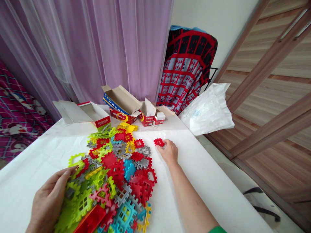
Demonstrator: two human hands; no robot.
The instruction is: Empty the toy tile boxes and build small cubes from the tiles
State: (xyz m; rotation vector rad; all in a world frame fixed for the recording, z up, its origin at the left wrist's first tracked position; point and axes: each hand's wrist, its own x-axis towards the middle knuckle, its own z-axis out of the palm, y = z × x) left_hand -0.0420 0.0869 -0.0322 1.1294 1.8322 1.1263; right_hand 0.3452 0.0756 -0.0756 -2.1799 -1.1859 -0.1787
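A broad pile of toothed plastic building pieces (109,160) in red, lime green, grey, blue and yellow covers the middle of the white table. My right hand (169,152) pinches a small red building piece (159,142) between thumb and fingertips, just to the right of the pile. At the pile's left edge is my left hand (51,195), its thumb and forefinger closed on a lime green building piece (78,167). Part of that piece is hidden by the fingers and by neighbouring pieces. A long red piece (91,218) lies at the near side of the heap.
Several open cardboard boxes stand along the far table edge, among them a red-and-white box (102,121) and a blue box (121,100). A white plastic bag (209,110) hangs at the far right corner. Purple curtains (131,45) are behind, and a wooden wardrobe (267,106) is at right.
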